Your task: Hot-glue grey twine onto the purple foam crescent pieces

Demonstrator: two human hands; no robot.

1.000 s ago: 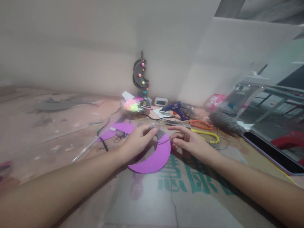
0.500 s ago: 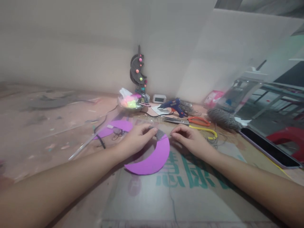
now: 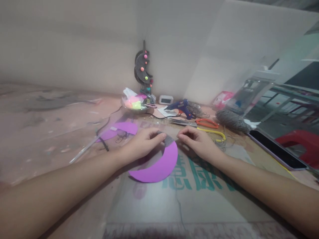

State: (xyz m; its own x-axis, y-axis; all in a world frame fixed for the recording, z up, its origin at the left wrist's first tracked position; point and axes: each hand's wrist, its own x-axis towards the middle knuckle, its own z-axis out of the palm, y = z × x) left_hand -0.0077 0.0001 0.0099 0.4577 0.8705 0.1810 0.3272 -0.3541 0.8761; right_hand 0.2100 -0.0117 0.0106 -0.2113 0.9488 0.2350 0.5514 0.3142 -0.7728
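My left hand [image 3: 144, 143] grips the purple crescent [image 3: 164, 166] by its grey upper end, over the green-lettered sheet [image 3: 211, 209]; its outer curve faces my right hand [image 3: 198, 141], just beside it, fingertips drawn close, holding what I cannot tell

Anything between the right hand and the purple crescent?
Nothing solid visible: only a narrow gap separates the right hand from the purple crescent. Scissors lie beyond that hand, out of the way. Can't tell if a thin strand spans the gap.
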